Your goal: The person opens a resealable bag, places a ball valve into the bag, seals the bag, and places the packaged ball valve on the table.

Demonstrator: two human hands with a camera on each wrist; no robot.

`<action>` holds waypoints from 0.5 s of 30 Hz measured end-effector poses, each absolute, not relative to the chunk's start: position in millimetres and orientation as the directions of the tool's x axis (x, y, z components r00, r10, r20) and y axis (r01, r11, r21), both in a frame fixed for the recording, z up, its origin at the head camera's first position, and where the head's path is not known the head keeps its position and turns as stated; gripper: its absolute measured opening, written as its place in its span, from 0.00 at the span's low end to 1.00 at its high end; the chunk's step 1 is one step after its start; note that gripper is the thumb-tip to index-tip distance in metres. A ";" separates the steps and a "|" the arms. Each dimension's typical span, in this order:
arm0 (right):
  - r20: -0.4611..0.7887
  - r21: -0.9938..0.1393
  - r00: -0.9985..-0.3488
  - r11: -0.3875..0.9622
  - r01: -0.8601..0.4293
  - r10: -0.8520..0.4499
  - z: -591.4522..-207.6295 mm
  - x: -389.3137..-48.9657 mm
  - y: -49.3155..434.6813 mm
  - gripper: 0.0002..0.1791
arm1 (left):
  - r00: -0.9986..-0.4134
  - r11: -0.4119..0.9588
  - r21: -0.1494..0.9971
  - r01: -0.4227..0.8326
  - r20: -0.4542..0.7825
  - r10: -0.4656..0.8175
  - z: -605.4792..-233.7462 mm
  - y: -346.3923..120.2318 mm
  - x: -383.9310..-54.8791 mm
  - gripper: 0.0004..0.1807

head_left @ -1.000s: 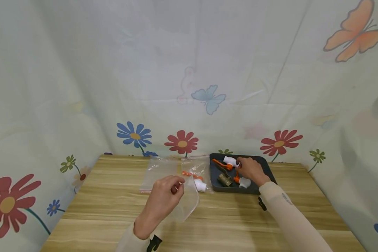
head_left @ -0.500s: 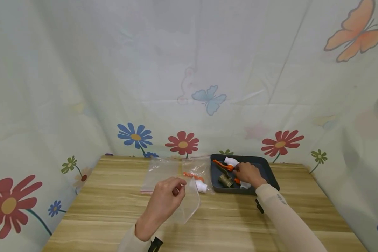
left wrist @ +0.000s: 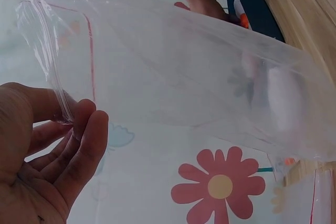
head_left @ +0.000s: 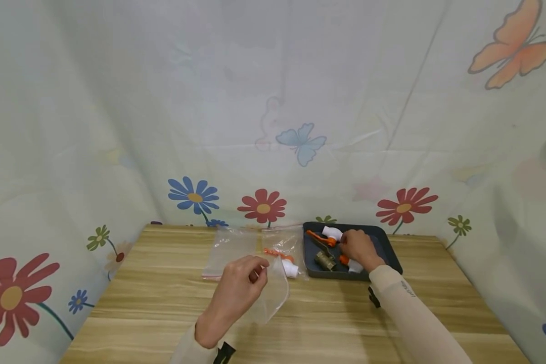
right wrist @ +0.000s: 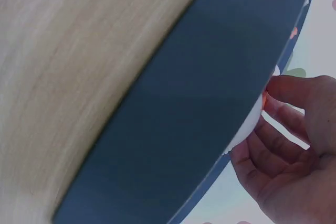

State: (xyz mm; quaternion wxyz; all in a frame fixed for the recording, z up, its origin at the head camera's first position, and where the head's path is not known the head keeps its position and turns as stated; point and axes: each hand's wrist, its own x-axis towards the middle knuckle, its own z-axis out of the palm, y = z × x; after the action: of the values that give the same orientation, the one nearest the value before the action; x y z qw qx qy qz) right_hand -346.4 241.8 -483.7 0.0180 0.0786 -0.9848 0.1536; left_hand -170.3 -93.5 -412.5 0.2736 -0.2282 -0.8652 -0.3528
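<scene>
My left hand (head_left: 238,283) pinches the top of a clear zip bag (left wrist: 173,77) between thumb and fingers, and the bag hangs over the table with its mouth parted. Inside the dark tray (head_left: 336,275), my right hand (head_left: 360,247) has its curled fingers and thumb at the orange handle of a pale plastic ball valve (head_left: 355,266). In the right wrist view the tray wall hides most of that valve (right wrist: 249,127). Beside it lie a brass valve (head_left: 325,261) and a white ball valve (head_left: 331,233) with an orange lever.
Another zip bag (head_left: 282,236), holding a white valve (head_left: 290,268) with an orange handle, lies against the tray's left side. Left of it is a flat clear bag (head_left: 229,250). A flowered curtain (head_left: 227,151) hangs behind the wooden table (head_left: 164,283).
The right hand has lowered and shifted slightly left over the pale valve, which now shows less around the fingers. The left hand and its bag have stayed nearly still.
</scene>
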 end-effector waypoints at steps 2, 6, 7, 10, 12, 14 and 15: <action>0.067 -0.325 -0.988 0.934 -0.150 -0.136 -481.0 -344.5 242.1 0.13 | -0.747 0.649 0.485 0.587 0.634 0.202 -411.9 -93.2 -170.2 0.07; 0.080 -0.368 -0.989 0.918 -0.147 -0.126 -475.1 -338.9 243.9 0.10 | -0.743 0.649 0.480 0.590 0.637 0.204 -412.0 -92.6 -170.4 0.06; 0.085 -0.376 -0.989 0.915 -0.144 -0.121 -473.6 -337.5 244.2 0.09 | -0.742 0.649 0.479 0.591 0.638 0.205 -412.4 -92.5 -170.5 0.06; 0.093 -0.405 -0.989 0.904 -0.139 -0.111 -467.2 -332.7 244.0 0.08 | -0.738 0.648 0.477 0.594 0.644 0.203 -413.1 -92.5 -170.9 0.06; 0.080 -0.422 -0.991 0.897 -0.128 -0.104 -462.9 -329.3 243.7 0.14 | -0.733 0.646 0.474 0.598 0.649 0.203 -413.4 -92.3 -171.1 0.06; 0.059 -0.432 -0.993 0.894 -0.117 -0.102 -458.1 -326.0 243.9 0.21 | -0.731 0.644 0.473 0.601 0.651 0.204 -413.4 -92.2 -171.1 0.06; 0.047 -0.434 -0.993 0.893 -0.117 -0.107 -455.9 -324.4 244.1 0.24 | -0.730 0.643 0.473 0.602 0.651 0.205 -413.5 -92.1 -171.3 0.06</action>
State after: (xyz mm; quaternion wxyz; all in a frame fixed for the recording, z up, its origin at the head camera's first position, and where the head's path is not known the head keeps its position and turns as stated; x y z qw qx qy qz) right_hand -324.4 244.1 -455.9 0.0111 0.0575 -0.9729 0.2236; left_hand -171.3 -92.1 -413.5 0.2825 -0.2344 -0.8613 -0.3512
